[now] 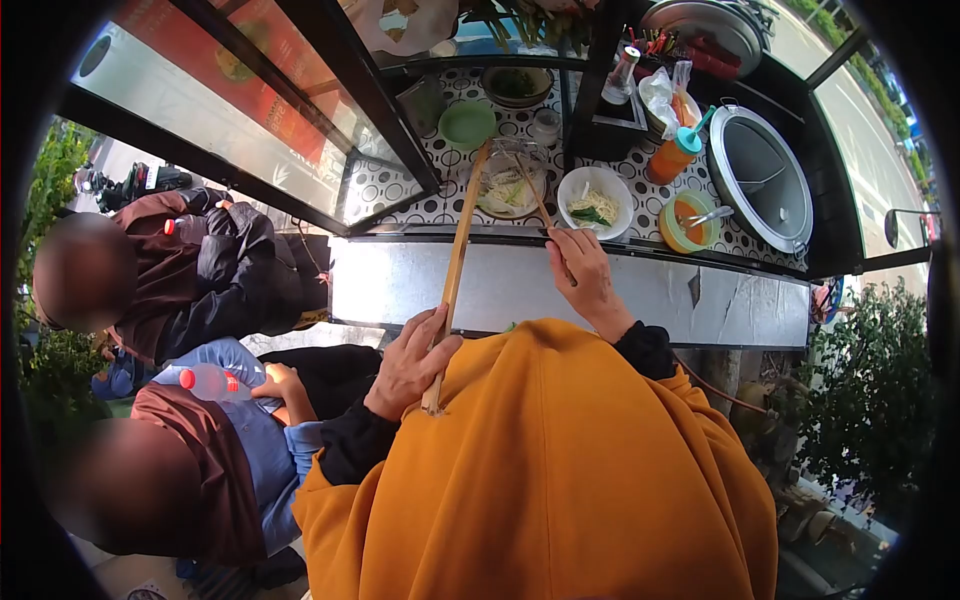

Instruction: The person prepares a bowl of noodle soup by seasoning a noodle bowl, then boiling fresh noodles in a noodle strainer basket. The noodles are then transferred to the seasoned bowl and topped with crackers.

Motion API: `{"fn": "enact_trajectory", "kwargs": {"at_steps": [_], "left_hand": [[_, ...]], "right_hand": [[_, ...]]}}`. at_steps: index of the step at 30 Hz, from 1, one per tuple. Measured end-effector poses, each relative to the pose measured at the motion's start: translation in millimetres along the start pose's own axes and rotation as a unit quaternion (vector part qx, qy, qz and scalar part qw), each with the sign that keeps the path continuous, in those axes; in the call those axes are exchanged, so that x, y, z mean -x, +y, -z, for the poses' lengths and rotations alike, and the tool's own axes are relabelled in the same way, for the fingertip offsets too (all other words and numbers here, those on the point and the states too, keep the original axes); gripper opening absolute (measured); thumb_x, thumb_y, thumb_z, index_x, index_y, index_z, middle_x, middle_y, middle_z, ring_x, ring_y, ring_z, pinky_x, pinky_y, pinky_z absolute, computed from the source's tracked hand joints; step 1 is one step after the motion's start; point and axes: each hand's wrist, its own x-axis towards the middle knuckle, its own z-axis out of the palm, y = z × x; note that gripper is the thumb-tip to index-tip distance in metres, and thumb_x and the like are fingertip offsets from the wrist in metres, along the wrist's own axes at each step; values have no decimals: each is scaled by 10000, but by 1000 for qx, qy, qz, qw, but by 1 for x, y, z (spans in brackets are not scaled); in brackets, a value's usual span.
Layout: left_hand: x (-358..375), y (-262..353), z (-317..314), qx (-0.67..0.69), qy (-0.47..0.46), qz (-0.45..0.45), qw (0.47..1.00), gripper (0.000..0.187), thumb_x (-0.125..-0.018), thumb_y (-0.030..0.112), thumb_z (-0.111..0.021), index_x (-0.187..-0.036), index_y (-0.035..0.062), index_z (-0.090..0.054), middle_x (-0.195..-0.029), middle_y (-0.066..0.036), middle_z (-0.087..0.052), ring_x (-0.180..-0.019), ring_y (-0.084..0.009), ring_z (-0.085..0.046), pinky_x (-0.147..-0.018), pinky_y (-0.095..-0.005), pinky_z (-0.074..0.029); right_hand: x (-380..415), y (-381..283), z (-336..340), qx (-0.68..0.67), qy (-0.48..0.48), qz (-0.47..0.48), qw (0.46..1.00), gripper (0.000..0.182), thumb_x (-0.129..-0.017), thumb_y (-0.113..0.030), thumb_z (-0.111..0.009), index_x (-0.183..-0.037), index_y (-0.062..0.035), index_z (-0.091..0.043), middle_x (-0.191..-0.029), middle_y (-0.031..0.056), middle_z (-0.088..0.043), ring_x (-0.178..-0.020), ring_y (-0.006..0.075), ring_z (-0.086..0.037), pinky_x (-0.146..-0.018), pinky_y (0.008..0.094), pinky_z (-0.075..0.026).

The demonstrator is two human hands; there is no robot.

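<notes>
My left hand [410, 362] is closed around the lower part of a long bamboo stick [460, 245], which slants up to the counter. Its far end lies beside a see-through, mesh-like container [512, 185] holding pale noodles and some green leaves. My right hand [582, 270] grips a thin wooden stick [533, 190] whose far end reaches into that container. Just right of it stands a white bowl [598, 203] with noodles and dark greens. A green bowl [467, 125] sits behind the container.
A pale green tub [688, 221] with orange sauce and a spoon, an orange bottle [672, 158] and a large metal pot [760, 180] line the right side. Black cart frame posts [590, 85] flank the opening. Two people [235, 395] sit at the left with water bottles.
</notes>
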Motion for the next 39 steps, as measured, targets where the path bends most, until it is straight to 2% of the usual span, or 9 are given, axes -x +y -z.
{"fn": "enact_trajectory", "kwargs": {"at_steps": [4, 10, 13, 17, 20, 26, 29, 32, 39], "left_hand": [[5, 6, -23, 16, 105, 16, 994, 245, -734, -23, -609, -960, 63, -571, -1171, -249, -561, -958, -364, -602, -771, -385, -531], [8, 11, -44, 48, 192, 64, 978, 105, -809, -20, -559, -895, 40, -555, -1056, -247, -617, -847, -344, -622, -723, -370, -521], [3, 12, -49, 53, 220, 78, 971, 92, -820, -10, -559, -897, 41, -559, -1049, -243, -622, -844, -341, -620, -713, -365, -516], [6, 7, -45, 53, 208, 63, 975, 103, -809, -12, -563, -898, 39, -560, -1067, -243, -617, -844, -343, -618, -717, -368, -511], [7, 6, -44, 43, 189, 47, 980, 117, -796, -16, -568, -900, 38, -559, -1096, -247, -606, -847, -347, -615, -722, -372, -510], [10, 2, -38, 41, 163, 29, 985, 143, -773, -24, -577, -901, 37, -562, -1128, -256, -591, -869, -359, -615, -728, -376, -519], [8, 3, -41, 46, 163, 26, 985, 151, -767, -30, -576, -900, 40, -563, -1124, -256, -592, -878, -361, -618, -733, -378, -523], [11, 0, -43, 50, 161, 31, 985, 161, -762, -39, -577, -898, 46, -568, -1120, -253, -593, -875, -361, -622, -739, -383, -525], [13, -3, -39, 45, 137, 38, 989, 219, -725, -46, -602, -920, 49, -572, -1157, -246, -576, -918, -363, -611, -747, -383, -526]], "right_hand": [[17, -3, -29, 22, -31, 57, 998, 294, -801, -12, -618, -1081, 66, -573, -942, 167, -580, -859, 319, -543, -771, 372, -461], [10, -5, -37, 19, 18, 15, 1000, 311, -809, -18, -594, -1098, 90, -555, -982, 174, -571, -870, 326, -543, -802, 379, -457], [23, -13, -52, -6, -61, 59, 996, 298, -809, -16, -584, -1089, 83, -559, -987, 171, -572, -884, 324, -539, -798, 382, -453], [5, -13, -38, 15, 36, 21, 999, 281, -802, -26, -592, -1064, 73, -565, -978, 165, -571, -874, 316, -533, -774, 387, -447], [12, -11, -46, -13, -33, 41, 999, 289, -799, -9, -591, -1074, 72, -562, -974, 167, -570, -880, 317, -531, -778, 391, -444], [4, -13, -40, -37, 53, -24, 998, 295, -790, 41, -584, -1082, 66, -556, -970, 179, -561, -876, 330, -526, -765, 393, -446], [9, -19, -42, -77, 32, 17, 996, 289, -795, 43, -576, -1082, 63, -554, -973, 181, -560, -864, 337, -523, -762, 394, -446], [6, -18, -36, -49, 79, -35, 995, 277, -795, 32, -584, -1069, 62, -557, -975, 184, -562, -860, 338, -523, -761, 394, -446], [9, -26, -28, -75, 28, -13, 997, 192, -766, 29, -587, -958, 46, -587, -846, 154, -578, -785, 324, -537, -712, 381, -448]]}}
